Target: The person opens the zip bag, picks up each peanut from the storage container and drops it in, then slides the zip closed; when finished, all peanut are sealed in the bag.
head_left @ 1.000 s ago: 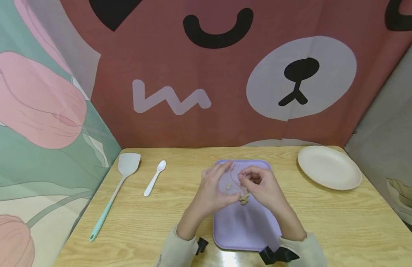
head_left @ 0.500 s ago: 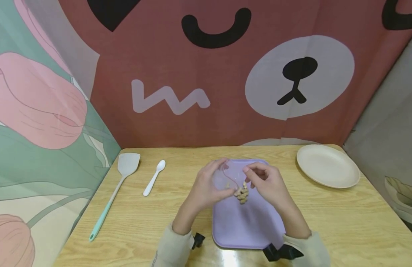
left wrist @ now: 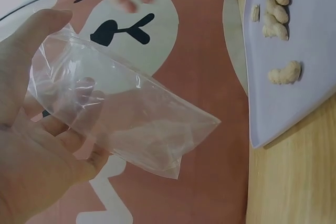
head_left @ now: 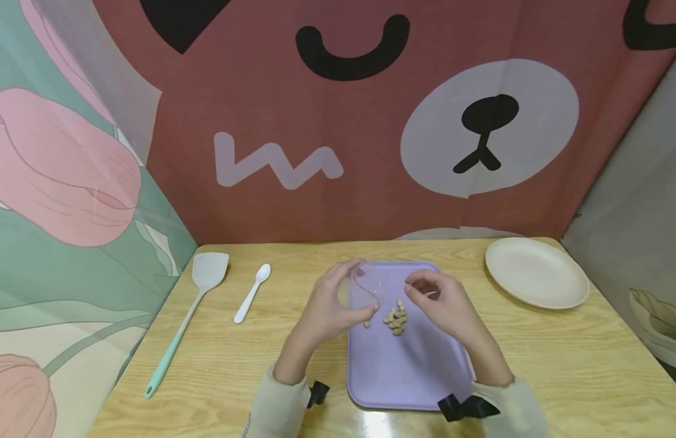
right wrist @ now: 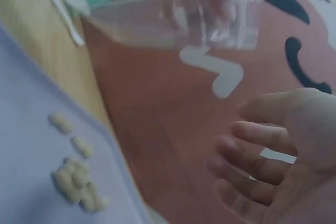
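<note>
My left hand holds a clear plastic bag above the left part of a purple tray. The bag hangs limp, with its walls see-through and no contents showing. My right hand hovers over the tray's right side, apart from the bag. In the right wrist view its fingers are loosely bent with nothing between them. A small pile of peanuts lies on the tray between the two hands. Another peanut lies apart from the pile, just below the left thumb in the head view.
At the left of the wooden table lie a spatula with a mint-green handle and a small white spoon. A cream plate stands at the back right. A printed cloth rises behind the table's back edge.
The left hand has moved left with the bag, and the right hand has drawn away from it to the right. The peanut pile on the tray, partly covered before, now shows fully.
</note>
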The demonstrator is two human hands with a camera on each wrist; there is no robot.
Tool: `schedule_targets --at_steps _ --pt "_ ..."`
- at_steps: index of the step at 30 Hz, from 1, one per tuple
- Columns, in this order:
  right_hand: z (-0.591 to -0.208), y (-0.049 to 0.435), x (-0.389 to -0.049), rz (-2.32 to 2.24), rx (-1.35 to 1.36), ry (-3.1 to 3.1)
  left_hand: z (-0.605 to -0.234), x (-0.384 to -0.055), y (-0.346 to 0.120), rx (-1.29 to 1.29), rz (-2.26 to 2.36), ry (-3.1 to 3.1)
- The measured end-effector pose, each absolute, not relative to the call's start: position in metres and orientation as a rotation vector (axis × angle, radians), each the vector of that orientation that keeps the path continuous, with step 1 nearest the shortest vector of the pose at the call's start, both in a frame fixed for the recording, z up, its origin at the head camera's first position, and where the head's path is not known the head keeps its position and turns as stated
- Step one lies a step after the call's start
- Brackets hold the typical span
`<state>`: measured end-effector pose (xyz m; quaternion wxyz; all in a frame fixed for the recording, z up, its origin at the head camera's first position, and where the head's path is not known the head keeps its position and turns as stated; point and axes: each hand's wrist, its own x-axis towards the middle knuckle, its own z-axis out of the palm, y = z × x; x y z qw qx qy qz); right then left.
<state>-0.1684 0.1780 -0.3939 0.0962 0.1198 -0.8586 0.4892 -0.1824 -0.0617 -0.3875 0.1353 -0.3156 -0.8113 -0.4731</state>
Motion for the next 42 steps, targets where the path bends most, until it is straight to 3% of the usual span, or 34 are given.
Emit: schedule_targets --at_steps 12,23,42 --pt "-0.413 0.213 -0.199 1.015 0.27 -2.73 -0.389 -0.184 -0.069 -0.902 -1.384 -2.374" --pt "-0.451 0.214 -0.239 0.711 0.315 -2.877 -0.39 -0.186 -0.068 -0.918 -1.397 -2.417" --pt "-0.469 0.211 -0.249 0.635 0.386 -2.898 -0.396 -0.184 -0.067 -0.879 -1.391 -2.496"
